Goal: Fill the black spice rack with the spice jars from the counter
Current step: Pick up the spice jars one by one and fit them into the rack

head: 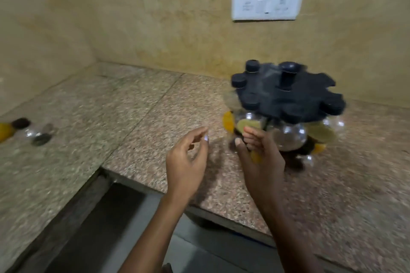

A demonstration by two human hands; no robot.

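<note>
The black spice rack (pixel 286 93) stands on the granite counter at the right, blurred by motion. Several round clear jars with black caps hang in its slots, one clear jar (pixel 288 135) at the front and one with yellow-green spice (pixel 321 133) beside it. My right hand (pixel 259 153) is just in front of the rack's lower jars with its fingers loosely curled; whether it holds anything is unclear in the blur. My left hand (pixel 188 155) hovers above the counter to the left, fingers relaxed and empty. Loose spice jars (pixel 33 133) lie far left on the counter.
The granite counter (pixel 144 106) forms an L, with a dark gap (pixel 106 217) below its front edge. A white switch plate (pixel 267 4) is on the beige wall behind the rack. An orange-filled jar (pixel 4 132) lies at the left frame edge.
</note>
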